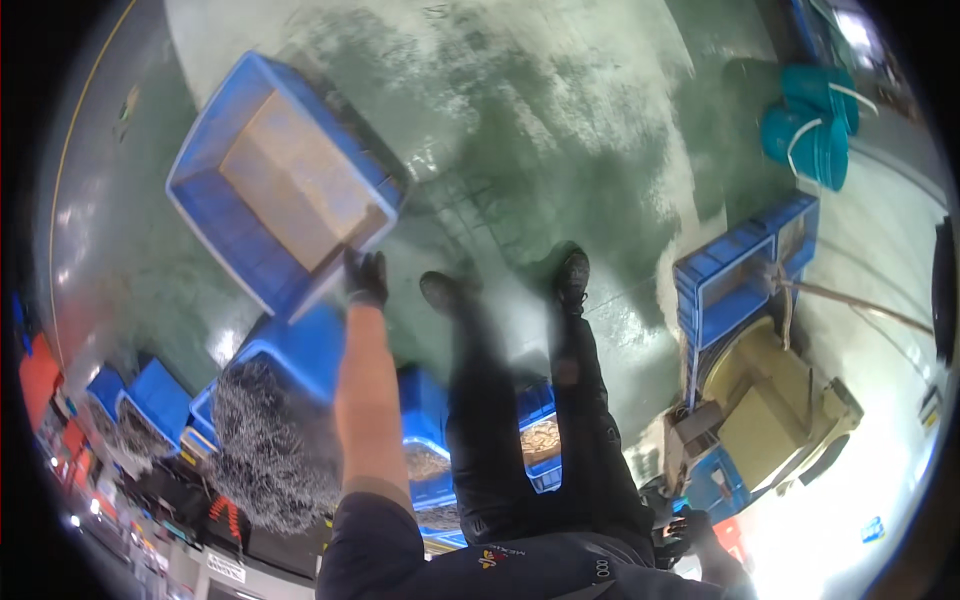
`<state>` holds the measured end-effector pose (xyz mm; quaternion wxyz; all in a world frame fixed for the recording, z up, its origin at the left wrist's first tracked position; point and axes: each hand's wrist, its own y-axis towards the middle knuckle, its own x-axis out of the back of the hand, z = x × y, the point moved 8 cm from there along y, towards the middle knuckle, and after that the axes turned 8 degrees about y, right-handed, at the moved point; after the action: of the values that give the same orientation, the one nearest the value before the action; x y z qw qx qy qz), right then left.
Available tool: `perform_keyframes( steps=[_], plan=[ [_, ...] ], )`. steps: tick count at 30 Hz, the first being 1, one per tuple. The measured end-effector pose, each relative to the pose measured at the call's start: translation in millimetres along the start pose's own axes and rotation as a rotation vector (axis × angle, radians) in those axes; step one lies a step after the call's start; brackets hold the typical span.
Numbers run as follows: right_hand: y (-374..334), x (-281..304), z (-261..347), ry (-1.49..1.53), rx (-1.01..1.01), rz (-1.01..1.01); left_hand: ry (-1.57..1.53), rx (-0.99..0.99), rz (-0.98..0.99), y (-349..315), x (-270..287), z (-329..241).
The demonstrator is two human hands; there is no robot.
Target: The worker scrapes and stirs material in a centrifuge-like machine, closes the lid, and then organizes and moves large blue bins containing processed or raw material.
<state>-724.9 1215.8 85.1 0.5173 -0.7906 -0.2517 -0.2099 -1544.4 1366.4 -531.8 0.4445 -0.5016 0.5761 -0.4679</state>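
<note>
A large blue plastic bin (235,270) with a dirty brown bottom sits at the upper left, its inside facing me. My left hand (366,278), in a black glove, reaches out to its near right corner, and the fingers close over the rim. Nothing but a brown stain shows inside the bin. My right hand (690,528) is low at my right side, dark-gloved and close to my hip. Its fingers blend with dark things there, so what it holds, if anything, is unclear.
Beneath my left arm, a blue bin (300,345) stands beside a heap of grey metal shavings (265,450). Another blue bin (541,440) holds brownish pieces behind my legs. At right are a blue divided crate (735,318), a beige machine (765,400) and teal buckets (822,150).
</note>
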Motion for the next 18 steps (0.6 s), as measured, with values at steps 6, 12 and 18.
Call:
perform_keyframes(
  steps=[6, 12, 18],
  plan=[
    [14.3, -84.3, 25.1, -0.004, 0.015, 0.159, -0.625, 0.307, 0.632, 52.5, 2.6, -108.5],
    [18.9, -74.0, 63.6, -0.299, 0.431, 0.163, 0.101, -0.196, -0.014, -48.2, -39.5, 0.1],
    [69.6, -73.4, 47.9, 0.08, 0.071, 0.177, 0.353, -0.341, 0.083, -38.4, 43.5, 40.0]
  ],
)
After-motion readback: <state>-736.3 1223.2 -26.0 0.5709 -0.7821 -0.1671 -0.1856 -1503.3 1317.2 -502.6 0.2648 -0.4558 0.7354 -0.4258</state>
